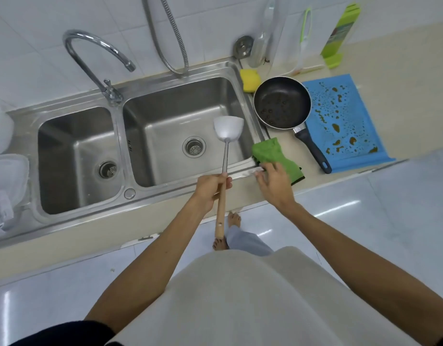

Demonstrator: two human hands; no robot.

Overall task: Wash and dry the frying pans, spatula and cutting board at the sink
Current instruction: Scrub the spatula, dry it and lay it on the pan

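Note:
My left hand (210, 189) grips the wooden handle of a metal spatula (227, 129), whose blade hangs over the right basin of the steel sink (180, 78). My right hand (275, 183) rests with loose fingers on the near edge of a green cloth (270, 152) lying on the counter beside the sink. A black frying pan (281, 102) with brown spots inside sits on the counter, its handle pointing toward me. Partly under the pan lies a blue cutting board (350, 121) spattered with brown drops.
A curved tap (90, 53) stands behind the divider between the two basins, and a shower hose (175, 33) hangs on the wall. A yellow sponge (250, 79) lies at the sink's far right corner. A green stand (340, 33) and a bottle sit at the back.

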